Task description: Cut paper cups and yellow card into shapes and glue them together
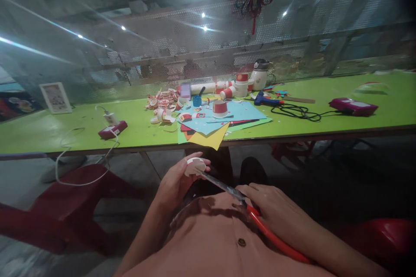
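Note:
Low in front of my body, my left hand (177,177) holds a small white-and-red piece of paper cup (196,165) between its fingers. My right hand (264,203) is closed around a pair of scissors (224,186) with long metal blades and red handles. Their tip reaches the cup piece and appears to touch it. How far the blades are apart is unclear. Beyond the hands, an upside-down red-and-white paper cup (220,109) stands on blue paper (242,112) on the green table (146,136).
Cut cup scraps (162,99) lie heaped left of the paper. Behind are stacked cups (241,84) and a white jug (259,75). To the right lie a blue glue gun (262,98), its black cord and a purple power strip (352,107). A red stool (71,194) stands at left.

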### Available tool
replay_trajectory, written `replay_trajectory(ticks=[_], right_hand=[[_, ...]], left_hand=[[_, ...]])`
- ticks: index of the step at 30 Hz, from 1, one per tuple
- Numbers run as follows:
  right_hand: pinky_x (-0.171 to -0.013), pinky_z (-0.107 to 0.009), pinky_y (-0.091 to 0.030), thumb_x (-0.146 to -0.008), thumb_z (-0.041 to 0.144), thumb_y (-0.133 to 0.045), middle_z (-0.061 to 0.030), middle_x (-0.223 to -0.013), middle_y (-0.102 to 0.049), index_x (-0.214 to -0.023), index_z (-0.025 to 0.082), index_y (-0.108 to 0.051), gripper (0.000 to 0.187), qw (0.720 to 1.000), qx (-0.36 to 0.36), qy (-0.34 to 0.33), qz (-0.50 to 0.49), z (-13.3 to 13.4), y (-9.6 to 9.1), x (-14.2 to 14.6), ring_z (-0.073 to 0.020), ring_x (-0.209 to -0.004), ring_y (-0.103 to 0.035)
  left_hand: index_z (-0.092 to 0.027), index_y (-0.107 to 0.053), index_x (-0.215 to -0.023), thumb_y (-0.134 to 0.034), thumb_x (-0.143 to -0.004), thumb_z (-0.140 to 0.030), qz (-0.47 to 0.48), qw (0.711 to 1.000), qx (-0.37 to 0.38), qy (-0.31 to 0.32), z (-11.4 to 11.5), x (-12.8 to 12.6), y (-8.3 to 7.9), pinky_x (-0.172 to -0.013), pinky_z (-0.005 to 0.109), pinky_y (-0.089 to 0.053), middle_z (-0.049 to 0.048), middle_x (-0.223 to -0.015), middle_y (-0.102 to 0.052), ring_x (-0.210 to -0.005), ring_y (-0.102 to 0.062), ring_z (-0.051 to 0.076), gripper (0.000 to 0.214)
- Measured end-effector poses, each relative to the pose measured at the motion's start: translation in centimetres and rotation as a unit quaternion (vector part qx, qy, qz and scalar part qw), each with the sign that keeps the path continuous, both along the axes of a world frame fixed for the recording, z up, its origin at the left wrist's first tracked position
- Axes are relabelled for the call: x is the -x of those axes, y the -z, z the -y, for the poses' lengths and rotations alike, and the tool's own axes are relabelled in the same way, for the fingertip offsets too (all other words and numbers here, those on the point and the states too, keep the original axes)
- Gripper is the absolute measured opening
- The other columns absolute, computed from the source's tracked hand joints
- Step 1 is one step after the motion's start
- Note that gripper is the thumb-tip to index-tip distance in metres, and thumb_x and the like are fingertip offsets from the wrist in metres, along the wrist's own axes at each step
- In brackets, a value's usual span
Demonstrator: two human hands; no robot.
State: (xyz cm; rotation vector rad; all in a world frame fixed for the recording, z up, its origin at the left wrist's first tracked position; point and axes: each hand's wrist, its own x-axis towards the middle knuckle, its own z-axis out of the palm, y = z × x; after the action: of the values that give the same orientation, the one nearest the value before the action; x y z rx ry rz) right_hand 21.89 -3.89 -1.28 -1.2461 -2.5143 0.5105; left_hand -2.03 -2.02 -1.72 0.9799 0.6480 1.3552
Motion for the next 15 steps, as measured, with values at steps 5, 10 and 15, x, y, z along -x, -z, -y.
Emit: replay_trajectory(ticks=[5, 10, 15], right_hand=[[-0.059, -0.022, -0.038, -0.089, 0.029, -0.047, -0.0009, -0.075, -0.06, -0.081, 0.019, -0.058, 0.017, 0.989, 0.097, -0.051, -0.096, 0.1, -0.6, -0.4, -0.0144, -0.066, -0.053], [-0.052, -0.019, -0.033, -0.088, 0.034, -0.049, 0.0029, -0.068, -0.049, -0.082, 0.018, -0.056, 0.018, 0.956, 0.216, -0.088, -0.18, 0.4, -2.0, -0.4, -0.0102, -0.058, -0.04], [-0.055, -0.02, -0.035, -0.088, 0.037, -0.05, 0.0018, -0.071, -0.051, -0.082, 0.017, -0.059, 0.023, 0.94, 0.25, -0.083, -0.218, 0.7, -3.0, -0.2, -0.0107, -0.061, -0.042]], left_hand=[[-0.009, -0.058, -0.119, -0.051, -0.086, -0.026, 0.02, 1.0, -0.012, 0.008, 0.2, -0.1, 0.0, -0.084, 0.037, -0.046, 0.0191, -0.111, -0.065, -0.097, -0.063, 0.027, 0.037], [-0.011, -0.054, -0.124, -0.05, -0.085, -0.022, 0.049, 0.998, -0.037, 0.029, -0.1, -0.1, 0.3, -0.093, 0.044, -0.041, 0.0193, -0.114, -0.063, -0.103, -0.06, 0.03, 0.04], [-0.011, -0.054, -0.124, -0.049, -0.085, -0.02, 0.057, 0.997, -0.054, 0.022, 0.0, -0.4, 0.1, -0.095, 0.043, -0.04, 0.0189, -0.115, -0.063, -0.106, -0.059, 0.031, 0.041]])
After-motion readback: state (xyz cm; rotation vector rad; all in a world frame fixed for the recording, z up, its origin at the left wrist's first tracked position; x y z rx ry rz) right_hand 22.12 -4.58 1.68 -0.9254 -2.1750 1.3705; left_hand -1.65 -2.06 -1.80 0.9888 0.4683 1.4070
